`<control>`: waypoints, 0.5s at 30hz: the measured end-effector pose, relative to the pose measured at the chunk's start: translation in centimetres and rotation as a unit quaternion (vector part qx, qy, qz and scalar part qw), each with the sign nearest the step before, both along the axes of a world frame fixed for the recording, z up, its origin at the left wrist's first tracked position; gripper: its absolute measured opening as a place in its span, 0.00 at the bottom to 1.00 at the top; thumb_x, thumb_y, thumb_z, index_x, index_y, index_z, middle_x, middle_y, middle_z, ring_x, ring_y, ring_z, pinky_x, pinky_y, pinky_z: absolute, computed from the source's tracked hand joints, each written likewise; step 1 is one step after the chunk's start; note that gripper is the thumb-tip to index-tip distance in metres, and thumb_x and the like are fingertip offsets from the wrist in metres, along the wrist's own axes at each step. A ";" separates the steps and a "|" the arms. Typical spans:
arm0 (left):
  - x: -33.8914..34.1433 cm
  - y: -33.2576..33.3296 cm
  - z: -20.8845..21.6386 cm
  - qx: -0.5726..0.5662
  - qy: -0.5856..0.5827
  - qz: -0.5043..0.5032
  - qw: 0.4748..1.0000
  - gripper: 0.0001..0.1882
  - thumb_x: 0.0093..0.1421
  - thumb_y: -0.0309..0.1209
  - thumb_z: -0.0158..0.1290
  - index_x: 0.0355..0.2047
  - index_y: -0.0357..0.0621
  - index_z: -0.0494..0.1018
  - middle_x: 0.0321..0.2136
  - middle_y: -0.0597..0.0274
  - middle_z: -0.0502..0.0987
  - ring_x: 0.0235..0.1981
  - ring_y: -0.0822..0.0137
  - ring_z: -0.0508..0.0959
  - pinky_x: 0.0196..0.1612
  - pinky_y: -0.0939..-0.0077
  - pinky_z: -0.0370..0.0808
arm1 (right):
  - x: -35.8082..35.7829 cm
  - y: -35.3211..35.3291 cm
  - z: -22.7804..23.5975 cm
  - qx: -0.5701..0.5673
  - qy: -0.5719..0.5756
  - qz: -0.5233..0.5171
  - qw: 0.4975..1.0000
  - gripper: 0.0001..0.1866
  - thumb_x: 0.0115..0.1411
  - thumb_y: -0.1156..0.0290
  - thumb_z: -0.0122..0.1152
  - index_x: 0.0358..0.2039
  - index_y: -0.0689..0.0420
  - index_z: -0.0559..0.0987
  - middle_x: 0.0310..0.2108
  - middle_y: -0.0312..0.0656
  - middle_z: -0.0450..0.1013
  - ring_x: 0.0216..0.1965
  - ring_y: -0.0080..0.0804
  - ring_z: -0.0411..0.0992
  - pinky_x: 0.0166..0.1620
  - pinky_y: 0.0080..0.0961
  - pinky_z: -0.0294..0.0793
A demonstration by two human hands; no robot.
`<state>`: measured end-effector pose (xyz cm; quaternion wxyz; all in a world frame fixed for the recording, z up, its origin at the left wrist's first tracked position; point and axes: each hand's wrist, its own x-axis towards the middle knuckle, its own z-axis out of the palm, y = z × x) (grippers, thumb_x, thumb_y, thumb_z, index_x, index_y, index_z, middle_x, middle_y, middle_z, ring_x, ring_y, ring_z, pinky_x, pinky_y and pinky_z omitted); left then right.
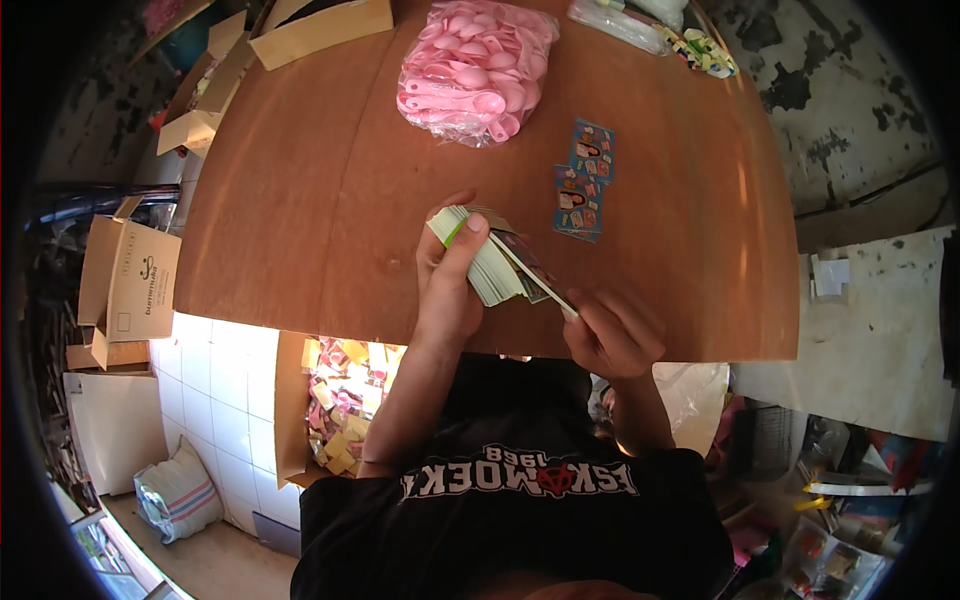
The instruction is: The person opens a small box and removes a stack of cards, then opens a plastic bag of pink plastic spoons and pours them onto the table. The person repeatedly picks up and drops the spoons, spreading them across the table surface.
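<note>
Head view, with the picture's centre as the clock's middle: your left hand sits near the centre, its fingers wrapped beneath a thick stack of cards and its thumb pressed across the top. The many pale edges make a ridged, finely layered block, with a bright green strip showing beside the thumb. Your right hand, toward 4 o'clock, has its fingers curled in and the tips closed on the end of a thin, dark-faced section of cards that splays away from the block.

Toward 1 o'clock, two overlapping groups of blue cards lie flat on the brown wooden table, smooth and faintly grained. They bear small coloured pictures; any print on them is too small to read.

At 12 o'clock rests a clear, crinkled plastic bag packed with glossy pink scoops, round-bowled with flat handles. An open cardboard box stands at 11 o'clock, and clear plastic packets lie at 1 o'clock.

Writing shows at 9 o'clock on a tan carton: dark lettering with a small logo above. At 6 o'clock, your black shirt carries bold white lettering and a red emblem, upside down from here. Toward 8 o'clock, a woven white sack has coloured stripes.
</note>
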<state>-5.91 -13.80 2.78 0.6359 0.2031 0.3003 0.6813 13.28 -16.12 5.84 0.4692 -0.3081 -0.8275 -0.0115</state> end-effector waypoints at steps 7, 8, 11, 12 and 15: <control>-1.2 -0.1 -0.5 -0.015 -0.036 -0.012 0.999 0.31 0.67 0.45 0.51 0.63 0.45 0.56 0.51 0.47 0.70 0.52 0.43 0.77 0.54 0.45 0.77 | 2.0 -0.2 2.2 -0.016 0.163 -0.116 0.980 0.07 0.54 0.85 0.62 0.35 0.68 0.81 0.26 0.46 0.77 0.27 0.40 0.77 0.31 0.32 0.78; -0.9 -0.4 -0.6 -0.015 -0.035 -0.015 0.999 0.31 0.67 0.45 0.51 0.63 0.45 0.56 0.51 0.47 0.70 0.52 0.43 0.77 0.54 0.45 0.77 | 1.6 0.5 2.3 -0.015 0.165 -0.120 0.979 0.07 0.54 0.85 0.62 0.35 0.68 0.81 0.26 0.46 0.77 0.27 0.40 0.77 0.31 0.32 0.78; 0.1 -0.4 -1.3 0.023 -0.103 -0.036 0.994 0.28 0.68 0.42 0.49 0.63 0.46 0.55 0.53 0.46 0.70 0.51 0.45 0.77 0.53 0.47 0.77 | -1.0 3.0 2.3 0.104 -0.011 -0.039 0.994 0.12 0.49 0.83 0.67 0.37 0.67 0.82 0.30 0.44 0.77 0.29 0.38 0.77 0.32 0.30 0.77; 0.3 -0.4 -1.6 0.025 -0.102 -0.037 0.994 0.28 0.68 0.42 0.49 0.63 0.46 0.55 0.53 0.46 0.70 0.51 0.45 0.77 0.53 0.47 0.77 | -1.7 3.3 1.8 0.096 -0.049 0.006 0.994 0.14 0.47 0.82 0.68 0.37 0.66 0.82 0.32 0.44 0.77 0.30 0.37 0.77 0.33 0.30 0.77; 0.9 -1.1 -1.4 0.074 -0.184 -0.027 0.980 0.26 0.67 0.41 0.51 0.63 0.52 0.57 0.52 0.44 0.71 0.50 0.47 0.78 0.51 0.50 0.79 | -2.2 3.0 0.3 0.100 -0.149 0.052 0.982 0.15 0.48 0.76 0.70 0.38 0.64 0.83 0.36 0.42 0.77 0.32 0.36 0.77 0.34 0.29 0.77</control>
